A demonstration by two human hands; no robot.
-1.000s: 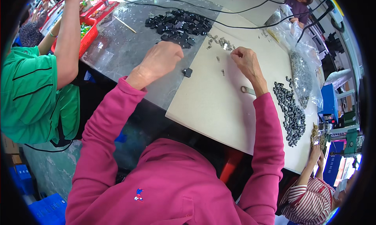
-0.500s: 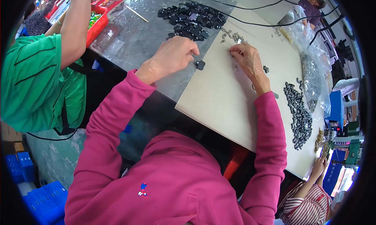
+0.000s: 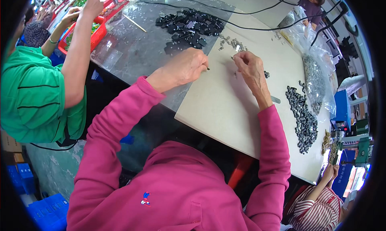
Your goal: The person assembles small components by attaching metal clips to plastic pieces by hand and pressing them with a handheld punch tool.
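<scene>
My left hand [image 3: 183, 70] is closed in a pinch where the grey mat meets the pale board. A dark edge of a small black plastic piece [image 3: 208, 68] shows at its fingertips; the rest is hidden. My right hand [image 3: 250, 70] is over the pale board [image 3: 219, 114], thumb and forefinger together on a small metal piece [image 3: 232, 58] that is too small to make out well. Just beyond it lie loose small metal parts [image 3: 237, 45]. A heap of flat black plastic pieces [image 3: 189, 26] spreads over the grey mat, beyond my left hand.
Small dark parts [image 3: 303, 124] and a clear bag of metal parts [image 3: 314, 80] lie at the right. Black cables [image 3: 257, 28] cross the far side. A co-worker in green [image 3: 36, 90] works beside a red basket [image 3: 96, 37] at the left; another person in stripes [image 3: 315, 211] sits lower right.
My left hand has lowered and closed over the black piece that lay by its fingertips. My right hand remains pinched. The whole view has shifted slightly; the green-sleeved co-worker's arms have moved.
</scene>
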